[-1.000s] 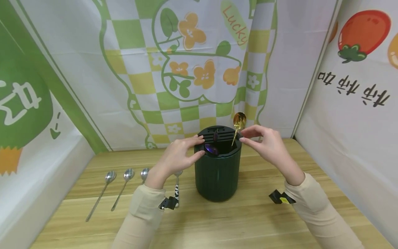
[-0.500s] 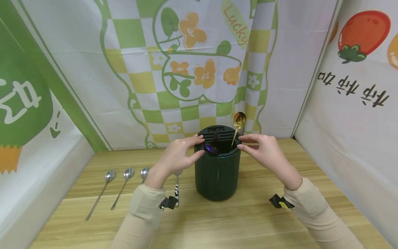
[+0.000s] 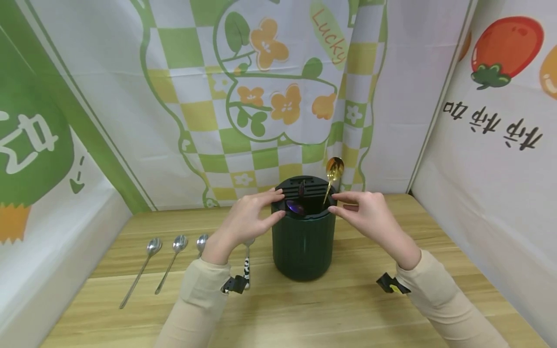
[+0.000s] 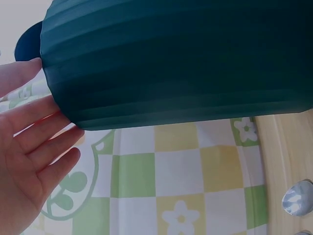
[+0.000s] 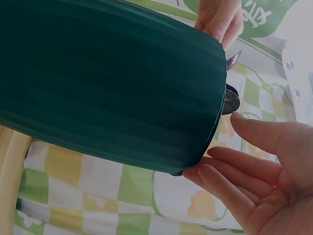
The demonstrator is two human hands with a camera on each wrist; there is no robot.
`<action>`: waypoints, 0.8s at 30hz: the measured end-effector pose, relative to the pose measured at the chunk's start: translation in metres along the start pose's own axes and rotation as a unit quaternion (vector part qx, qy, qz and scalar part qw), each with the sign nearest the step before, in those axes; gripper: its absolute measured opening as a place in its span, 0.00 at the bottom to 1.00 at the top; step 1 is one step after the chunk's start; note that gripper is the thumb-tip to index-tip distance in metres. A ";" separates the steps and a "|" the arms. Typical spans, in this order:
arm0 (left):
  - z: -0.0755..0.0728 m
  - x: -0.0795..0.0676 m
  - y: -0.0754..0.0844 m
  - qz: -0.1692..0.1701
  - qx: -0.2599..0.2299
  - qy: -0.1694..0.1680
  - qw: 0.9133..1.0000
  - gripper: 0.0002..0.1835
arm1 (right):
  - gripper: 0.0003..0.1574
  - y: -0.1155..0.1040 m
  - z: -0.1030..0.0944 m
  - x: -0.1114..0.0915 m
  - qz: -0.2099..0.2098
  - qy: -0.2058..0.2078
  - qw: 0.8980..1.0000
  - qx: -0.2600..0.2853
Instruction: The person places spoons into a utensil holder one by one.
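A dark green ribbed utensil holder with a black slotted top stands upright on the table. A gold spoon stands in it, bowl up, at its right side, and a purple shiny spoon shows within its opening. My left hand has its fingertips and thumb at the left rim, the fingers fairly straight. My right hand is at the right rim, close to the gold spoon; the right wrist view shows its relaxed fingers against the rim and its thumb apart from the other fingers.
Silver spoons lie in a row on the wooden table to the left. One has a black-and-white patterned handle and is partly hidden by my left arm. A printed cloth hangs right behind the table.
My right hand has moved slightly left and down, closer to the holder's right rim. My left hand, the holder and the spoons have stayed in place.
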State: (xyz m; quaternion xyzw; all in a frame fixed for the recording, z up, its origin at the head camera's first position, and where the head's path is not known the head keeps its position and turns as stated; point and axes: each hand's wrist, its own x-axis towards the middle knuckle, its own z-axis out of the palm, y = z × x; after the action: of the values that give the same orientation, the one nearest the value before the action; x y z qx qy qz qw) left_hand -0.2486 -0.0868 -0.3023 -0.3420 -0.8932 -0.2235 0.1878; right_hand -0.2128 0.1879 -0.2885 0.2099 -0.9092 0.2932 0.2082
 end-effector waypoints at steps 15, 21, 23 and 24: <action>-0.001 -0.008 -0.008 -0.004 -0.009 0.027 1.000 0.25 | 0.24 -0.004 0.003 -0.001 -0.086 0.018 0.990 -0.113; -0.003 -0.014 -0.014 -0.009 -0.010 0.042 0.999 0.23 | 0.24 -0.001 0.005 0.001 -0.108 0.024 0.987 -0.117; -0.005 -0.017 -0.017 -0.015 -0.004 0.042 0.999 0.23 | 0.24 0.001 0.005 0.001 -0.121 0.017 0.986 -0.117; -0.006 -0.018 -0.018 -0.019 -0.001 0.041 0.999 0.23 | 0.24 0.002 0.005 0.002 -0.128 0.014 0.985 -0.116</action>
State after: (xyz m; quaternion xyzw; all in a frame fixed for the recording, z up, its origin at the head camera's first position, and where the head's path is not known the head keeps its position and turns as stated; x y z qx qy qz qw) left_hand -0.2473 -0.1114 -0.3113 -0.3157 -0.8908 -0.2421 0.2195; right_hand -0.2166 0.1854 -0.2920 0.2953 -0.8995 0.1599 0.2796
